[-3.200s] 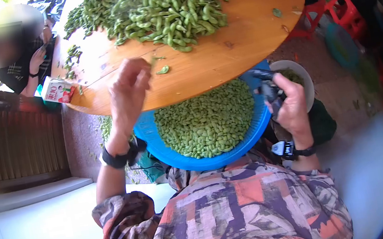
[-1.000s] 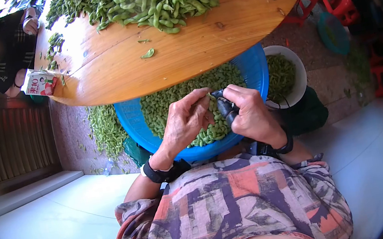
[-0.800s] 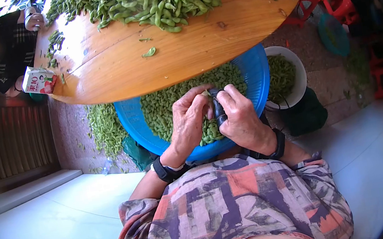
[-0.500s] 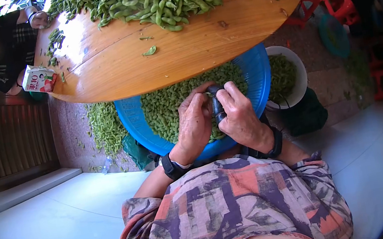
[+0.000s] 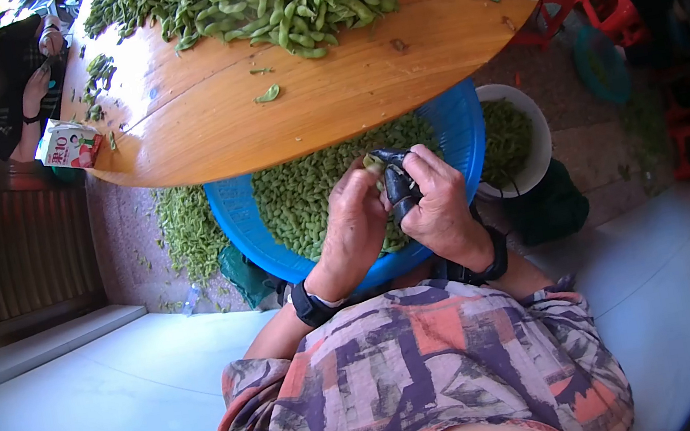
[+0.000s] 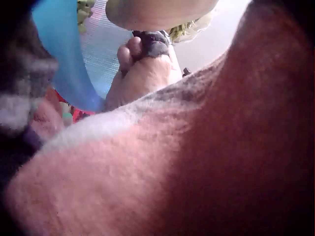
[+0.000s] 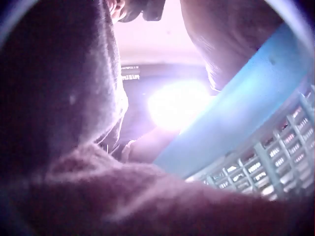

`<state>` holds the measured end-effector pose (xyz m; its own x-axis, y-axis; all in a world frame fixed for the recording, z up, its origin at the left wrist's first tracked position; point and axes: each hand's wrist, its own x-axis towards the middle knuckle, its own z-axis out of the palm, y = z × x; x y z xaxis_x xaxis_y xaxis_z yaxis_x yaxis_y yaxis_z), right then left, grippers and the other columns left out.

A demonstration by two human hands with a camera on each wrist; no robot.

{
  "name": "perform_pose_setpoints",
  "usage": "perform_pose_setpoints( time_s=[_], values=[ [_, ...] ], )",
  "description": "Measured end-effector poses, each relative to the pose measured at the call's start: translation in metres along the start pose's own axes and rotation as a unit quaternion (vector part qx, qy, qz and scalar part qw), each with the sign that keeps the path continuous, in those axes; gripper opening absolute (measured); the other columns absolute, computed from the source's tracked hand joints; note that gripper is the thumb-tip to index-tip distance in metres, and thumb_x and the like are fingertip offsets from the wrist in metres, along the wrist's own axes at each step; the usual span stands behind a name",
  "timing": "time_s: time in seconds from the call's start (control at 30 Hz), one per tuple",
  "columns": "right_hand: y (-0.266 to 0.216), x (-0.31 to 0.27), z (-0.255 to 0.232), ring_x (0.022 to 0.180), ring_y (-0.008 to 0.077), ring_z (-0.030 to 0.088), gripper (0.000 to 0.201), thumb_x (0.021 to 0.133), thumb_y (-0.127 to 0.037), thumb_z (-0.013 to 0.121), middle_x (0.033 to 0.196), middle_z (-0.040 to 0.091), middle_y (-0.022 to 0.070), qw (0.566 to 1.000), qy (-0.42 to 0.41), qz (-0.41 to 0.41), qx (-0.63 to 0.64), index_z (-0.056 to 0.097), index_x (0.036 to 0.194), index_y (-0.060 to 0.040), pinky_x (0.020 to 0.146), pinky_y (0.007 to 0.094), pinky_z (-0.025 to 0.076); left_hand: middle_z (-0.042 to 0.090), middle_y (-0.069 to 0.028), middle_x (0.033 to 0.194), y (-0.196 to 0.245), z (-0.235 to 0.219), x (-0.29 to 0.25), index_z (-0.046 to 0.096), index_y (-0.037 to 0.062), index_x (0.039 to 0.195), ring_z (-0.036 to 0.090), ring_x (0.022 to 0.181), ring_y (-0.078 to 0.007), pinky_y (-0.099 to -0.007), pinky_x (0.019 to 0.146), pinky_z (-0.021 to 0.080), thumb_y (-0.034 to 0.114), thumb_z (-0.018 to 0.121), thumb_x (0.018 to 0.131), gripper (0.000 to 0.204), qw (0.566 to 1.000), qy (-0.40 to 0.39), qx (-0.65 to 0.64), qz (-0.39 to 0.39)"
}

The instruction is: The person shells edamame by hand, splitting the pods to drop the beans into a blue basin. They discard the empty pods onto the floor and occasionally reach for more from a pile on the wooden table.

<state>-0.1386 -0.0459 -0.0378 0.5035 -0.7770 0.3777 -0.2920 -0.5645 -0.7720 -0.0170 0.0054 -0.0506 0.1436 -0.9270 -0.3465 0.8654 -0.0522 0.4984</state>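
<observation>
A blue plastic basket sits under the near edge of the round wooden table, holding a broad layer of shelled green beans. Just beside it on the right, a white bucket contains green pods or hulls; which, I cannot tell. Farther right, a teal basket has some green matter inside. A printed drink carton stands at the table's left edge, and a large heap of edamame pods covers the far part of the tabletop. Both hands meet above the blue basket, wrists bent inward and forearms angled in from either side. The left hand pinches a green pod between thumb and fingers. The right hand, with black coverings on its thumb and finger, is clamped on the same pod, its other fingers curled. Both wrists wear dark straps.
</observation>
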Motion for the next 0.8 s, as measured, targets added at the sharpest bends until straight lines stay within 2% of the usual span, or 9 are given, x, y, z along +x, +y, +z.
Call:
perform_pose_setpoints(
  time_s=[0.27,0.33,0.4,0.47,0.5,0.57,0.6,0.73,0.8],
  values=[
    [-0.008,0.006,-0.01,0.074,0.0425,0.056,0.021,0.073,0.006,0.06,0.082,0.052,0.0192,1.0,0.013,-0.007,0.008,0.058,0.093,0.0013,0.063,0.0432,0.047,0.061,-0.0005,0.089,0.005,0.0,-0.009,0.059,0.0032,0.105,0.055,0.077,-0.0077,-0.0229,0.07,0.045,0.009,0.048,0.098,0.015,0.992,-0.03,0.119,0.026],
    [-0.007,0.008,-0.014,0.069,0.0343,0.058,0.015,0.076,0.006,0.059,0.076,0.052,0.0166,0.999,-0.005,0.007,0.049,0.059,0.09,0.0013,0.06,0.0394,0.046,0.06,0.0003,0.083,0.007,0.0,-0.011,0.059,0.0042,0.103,0.051,0.066,-0.0057,-0.0208,0.06,0.043,0.017,0.048,0.101,0.017,0.966,-0.024,0.254,0.033],
    [0.0,0.009,-0.02,0.066,0.0269,0.057,0.012,0.079,0.005,0.059,0.073,0.053,0.0127,0.99,-0.052,0.073,0.108,0.059,0.09,0.0011,0.059,0.0366,0.045,0.061,0.0,0.083,0.01,-0.007,-0.011,0.059,0.0045,0.103,0.052,0.066,-0.0058,-0.0208,0.059,0.042,0.017,0.049,0.101,0.016,0.969,-0.053,0.238,0.027],
    [0.001,0.009,-0.023,0.06,0.0071,0.05,0.004,0.088,-0.003,0.058,0.069,0.057,0.0008,0.921,-0.114,0.233,0.293,0.06,0.091,-0.0004,0.052,0.0264,0.042,0.061,-0.0004,0.083,0.014,-0.009,-0.013,0.059,0.0049,0.102,0.052,0.065,-0.0059,-0.0208,0.057,0.042,0.018,0.05,0.101,0.016,0.971,-0.081,0.222,0.02],
    [0.003,0.009,-0.026,0.06,0.0071,0.05,0.004,0.088,-0.003,0.058,0.069,0.057,0.0008,0.921,-0.114,0.233,0.293,0.06,0.091,-0.0004,0.052,0.0264,0.042,0.062,-0.001,0.084,0.018,-0.006,-0.015,0.058,0.0051,0.102,0.053,0.067,-0.0061,-0.0208,0.056,0.041,0.018,0.05,0.102,0.015,0.972,-0.071,0.223,-0.004],
    [0.008,0.013,-0.031,0.057,0.0032,0.048,0.009,0.092,-0.007,0.054,0.071,0.058,-0.0023,0.818,-0.129,0.295,0.477,0.062,0.09,-0.0016,0.049,0.0205,0.04,0.062,-0.0015,0.085,0.018,-0.002,-0.015,0.058,0.0053,0.101,0.054,0.069,-0.0063,-0.0209,0.056,0.04,0.018,0.05,0.102,0.015,0.972,-0.061,0.225,-0.029],
    [0.008,0.013,-0.031,0.056,0.0014,0.048,0.014,0.094,-0.009,0.051,0.07,0.058,-0.0025,0.814,-0.123,0.297,0.483,0.063,0.092,-0.0024,0.047,0.0174,0.038,0.062,-0.0021,0.086,0.016,0.0,-0.014,0.058,0.0057,0.102,0.056,0.072,-0.0068,-0.0207,0.057,0.043,0.016,0.05,0.101,0.013,0.978,-0.045,0.204,-0.025],
    [0.007,0.01,-0.031,0.061,0.0054,0.052,0.011,0.092,-0.007,0.054,0.07,0.056,0.0003,0.867,-0.102,0.292,0.392,0.064,0.095,-0.0009,0.053,0.0218,0.042,0.063,-0.0017,0.09,0.016,0.001,-0.011,0.057,0.0071,0.105,0.06,0.078,-0.008,-0.0209,0.067,0.05,0.013,0.051,0.1,0.01,0.985,-0.096,0.145,-0.02],
    [0.005,0.01,-0.028,0.067,0.0145,0.057,0.016,0.083,0.0,0.059,0.074,0.056,0.007,0.959,-0.089,0.169,0.207,0.064,0.098,0.0009,0.06,0.0273,0.044,0.063,-0.0013,0.091,0.013,-0.004,-0.009,0.057,0.0074,0.106,0.061,0.079,-0.0083,-0.0223,0.07,0.051,0.012,0.052,0.1,0.009,0.987,-0.088,0.13,-0.024]
  ],
)
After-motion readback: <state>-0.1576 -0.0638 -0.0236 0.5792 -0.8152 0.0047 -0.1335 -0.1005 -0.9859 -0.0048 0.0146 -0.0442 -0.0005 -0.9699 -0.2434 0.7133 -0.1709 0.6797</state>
